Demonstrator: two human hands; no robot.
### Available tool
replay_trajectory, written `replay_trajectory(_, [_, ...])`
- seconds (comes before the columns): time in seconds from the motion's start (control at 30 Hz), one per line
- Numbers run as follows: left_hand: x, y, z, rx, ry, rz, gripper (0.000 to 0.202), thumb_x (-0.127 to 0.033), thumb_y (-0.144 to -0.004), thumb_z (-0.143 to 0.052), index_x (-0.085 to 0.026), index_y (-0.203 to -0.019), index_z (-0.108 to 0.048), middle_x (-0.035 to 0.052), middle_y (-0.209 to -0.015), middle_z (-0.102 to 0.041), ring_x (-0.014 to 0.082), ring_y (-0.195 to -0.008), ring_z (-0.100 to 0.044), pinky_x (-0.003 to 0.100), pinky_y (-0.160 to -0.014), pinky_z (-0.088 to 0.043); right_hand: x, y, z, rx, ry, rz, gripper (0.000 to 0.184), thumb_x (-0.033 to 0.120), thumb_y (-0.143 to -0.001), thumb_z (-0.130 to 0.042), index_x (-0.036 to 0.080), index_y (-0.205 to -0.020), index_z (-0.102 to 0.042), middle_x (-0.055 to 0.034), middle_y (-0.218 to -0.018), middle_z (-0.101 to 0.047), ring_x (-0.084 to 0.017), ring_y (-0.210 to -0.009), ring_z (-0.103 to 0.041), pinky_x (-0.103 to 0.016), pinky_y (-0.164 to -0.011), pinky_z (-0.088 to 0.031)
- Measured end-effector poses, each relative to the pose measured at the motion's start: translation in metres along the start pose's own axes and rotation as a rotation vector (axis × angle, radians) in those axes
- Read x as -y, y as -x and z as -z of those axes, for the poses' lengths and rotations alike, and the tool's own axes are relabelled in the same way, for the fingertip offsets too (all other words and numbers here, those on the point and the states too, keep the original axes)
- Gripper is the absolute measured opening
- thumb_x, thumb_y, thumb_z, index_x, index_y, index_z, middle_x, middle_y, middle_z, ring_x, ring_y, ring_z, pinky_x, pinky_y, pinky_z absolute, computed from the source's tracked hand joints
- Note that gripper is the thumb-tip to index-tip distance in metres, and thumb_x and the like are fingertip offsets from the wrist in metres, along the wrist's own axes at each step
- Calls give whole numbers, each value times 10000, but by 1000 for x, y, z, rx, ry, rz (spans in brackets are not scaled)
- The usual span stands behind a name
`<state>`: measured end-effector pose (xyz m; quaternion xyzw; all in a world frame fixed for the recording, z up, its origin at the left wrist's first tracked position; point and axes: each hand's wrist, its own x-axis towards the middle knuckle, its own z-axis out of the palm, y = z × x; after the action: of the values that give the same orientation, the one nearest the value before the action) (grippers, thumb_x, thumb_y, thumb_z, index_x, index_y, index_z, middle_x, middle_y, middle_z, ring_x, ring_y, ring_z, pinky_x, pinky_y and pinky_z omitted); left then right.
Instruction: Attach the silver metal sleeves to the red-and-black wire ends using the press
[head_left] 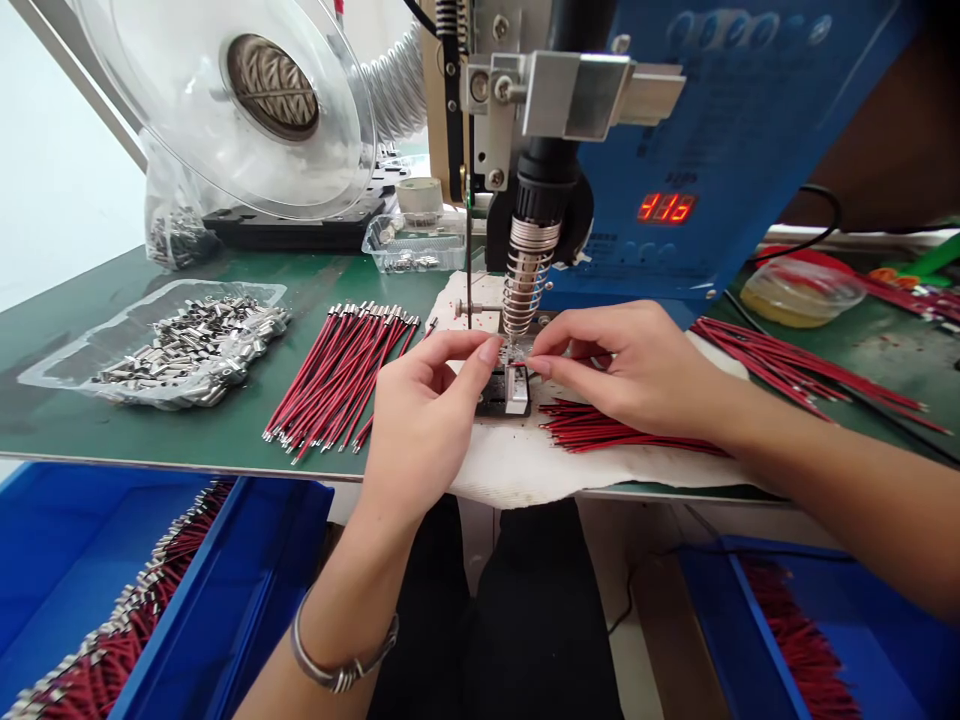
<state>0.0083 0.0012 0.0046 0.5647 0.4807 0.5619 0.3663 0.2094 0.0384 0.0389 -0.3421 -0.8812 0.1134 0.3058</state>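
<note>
My left hand [427, 415] is pinched, thumb against forefinger, at the left side of a small metal fixture [516, 390]. What its fingertips grip is too small to make out. From the right, my right hand [637, 360] pinches a thin red wire [517, 365] over the fixture. Just above both sets of fingertips, the spring-wrapped tip of a soldering machine [529, 270] points down. Beneath my right hand lies a bundle of red and black wires [600, 430]. Left of my left hand, wires with metal ends [352, 370] lie in a pile.
A clear tray [52, 372] of small metal connectors [195, 345] sits at left. Behind it stand a clear fume hood [180, 100] and a smaller tray [420, 245]. The blue machine housing [712, 130] rises at right. Blue bins [255, 580] with wires stand below the table edge.
</note>
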Motion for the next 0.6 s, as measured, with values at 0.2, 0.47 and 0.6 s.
replay_trajectory(0.2, [-3, -1, -2, -9, -18, 2, 209, -392, -848, -783, -206, -941, -770, 49, -897, -753, 164, -741, -637, 250, -567, -435, 2, 0, 0, 3, 37, 0, 163, 304, -959, -638, 183, -897, -728, 29, -672, -667, -94, -528, -504, -270, -590, -367])
replay_trajectory(0.47, [-2, 1, -2, -26, -30, -1, 206, -405, -856, -765, -205, -906, -770, 47, -847, -736, 165, -697, -618, 257, -549, -422, 4, 0, 1, -2, 38, -16, 155, 303, -954, -636, 190, -894, -724, 29, -650, -654, -108, -534, -518, -284, -597, -367])
replay_trajectory(0.6, [-1, 1, -2, -19, -45, -6, 195, -395, -864, -756, -204, -904, -772, 51, -855, -740, 174, -721, -630, 259, -556, -427, 4, 0, 1, -2, 39, -11, 157, 296, -956, -629, 188, -892, -722, 34, -639, -643, -102, -521, -498, -283, -594, -370])
